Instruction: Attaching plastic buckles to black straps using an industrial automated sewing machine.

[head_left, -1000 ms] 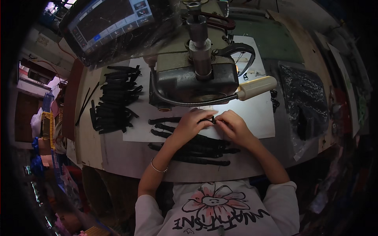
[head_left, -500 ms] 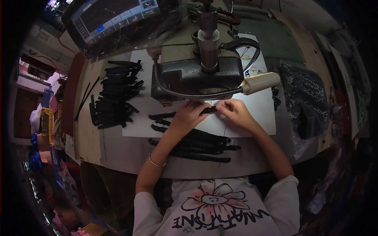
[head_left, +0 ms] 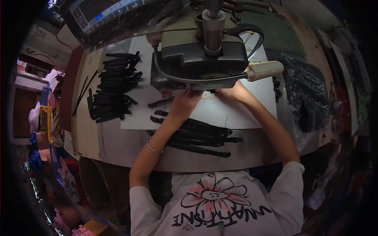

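Both of my hands are under the head of a sewing machine point(head_left: 201, 59). My left hand point(head_left: 188, 100) is closed on a black padded fabric strip point(head_left: 160, 102), whose loose end sticks out left of the wrist. My right hand point(head_left: 233, 93) is at the strip's other end, right of the needle area, with the thumb side against it. The machine head hides most fingertips and the strip's middle. Nearer me, several similar black strips point(head_left: 197, 137) lie side by side, with loose threads at their ends.
At the left lies a stack of flat black strips point(head_left: 114, 88). A lamp point(head_left: 265, 70) on a bendable metal neck crosses the machine's front. At the right lies a clear plastic bag point(head_left: 305, 94) with dark contents. A plastic-covered screen point(head_left: 114, 19) stands at the back left.
Both hands have moved farther in under the machine head with the black strip, and their fingers are now mostly hidden. The whole view has shifted slightly.
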A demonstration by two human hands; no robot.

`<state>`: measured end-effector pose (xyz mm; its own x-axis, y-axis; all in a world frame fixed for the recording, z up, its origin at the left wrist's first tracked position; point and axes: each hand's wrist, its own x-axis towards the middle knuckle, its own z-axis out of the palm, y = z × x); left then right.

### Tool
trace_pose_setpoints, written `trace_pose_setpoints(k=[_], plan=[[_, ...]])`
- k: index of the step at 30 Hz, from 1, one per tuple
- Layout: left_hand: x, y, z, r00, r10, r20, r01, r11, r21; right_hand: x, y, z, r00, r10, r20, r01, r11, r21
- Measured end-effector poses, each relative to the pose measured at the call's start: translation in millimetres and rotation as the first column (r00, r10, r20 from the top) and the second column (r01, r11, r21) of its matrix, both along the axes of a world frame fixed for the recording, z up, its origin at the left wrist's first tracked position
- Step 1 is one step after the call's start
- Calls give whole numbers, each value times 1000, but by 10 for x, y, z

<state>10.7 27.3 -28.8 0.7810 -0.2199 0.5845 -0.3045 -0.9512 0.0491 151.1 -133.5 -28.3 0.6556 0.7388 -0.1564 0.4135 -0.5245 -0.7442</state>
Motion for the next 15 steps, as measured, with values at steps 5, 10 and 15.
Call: trace_pose_setpoints(k=[5, 10, 15], plan=[[9, 20, -9, 997, -75, -14, 74, 997, -35, 21, -5, -141, 1000, -4, 15, 5, 998, -62], [29, -45, 92, 990, -127, -62, 135, 977, 163, -140, 16, 159, 997, -56, 56, 61, 994, -91], [23, -63, 112, 991, -105, -84, 126, 940, 317, -383, -73, 239, 911, -132, 390, 114, 991, 70]])
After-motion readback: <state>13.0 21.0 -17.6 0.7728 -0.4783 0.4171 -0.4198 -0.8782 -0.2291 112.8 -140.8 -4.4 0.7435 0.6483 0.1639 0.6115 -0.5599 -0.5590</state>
